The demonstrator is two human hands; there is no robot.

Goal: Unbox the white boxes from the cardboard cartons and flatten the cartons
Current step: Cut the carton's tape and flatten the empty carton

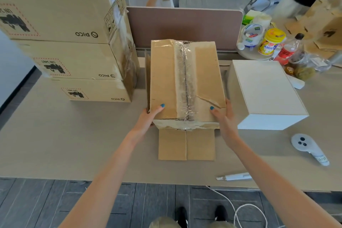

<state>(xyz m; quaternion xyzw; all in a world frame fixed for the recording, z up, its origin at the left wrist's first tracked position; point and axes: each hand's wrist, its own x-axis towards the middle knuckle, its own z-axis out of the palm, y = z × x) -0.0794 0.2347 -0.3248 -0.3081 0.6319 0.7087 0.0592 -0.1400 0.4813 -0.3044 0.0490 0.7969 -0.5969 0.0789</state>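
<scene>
Okay, carton (187,83) sits mid-tabletop (74,144), its far end close to the brown partition (185,24) along the far edge. Left hand (148,118) grasps the near left corner, thumb on top. Right hand (225,118) grasps the near right corner, thumb on top, with its fingers down the side. Carton is plain brown corrugated cardboard, dented, with a torn crease near the right thumb. Wrinkled clear tape runs along the centre seam. Two flaps (187,144) lie flat on the tabletop, pointing at the near edge.

White box (266,90) stands just right of the carton with a narrow gap between them; smooth, matte, sharp corners. Stacked cartons (74,42), three high and printed, stand at the far left, close to the carton's left side.

Open room: a wide bare strip along the near edge on the left, less on the right. There a white controller (305,144) lies near the right edge and a white cutter (235,177) lies just beside the near edge. Far right corner is crowded: tape roll (253,32), yellow-lidded jar (271,42), clear plastic bottle (290,50), torn cardboard (325,24). Tabletop is smooth beige and matte.
</scene>
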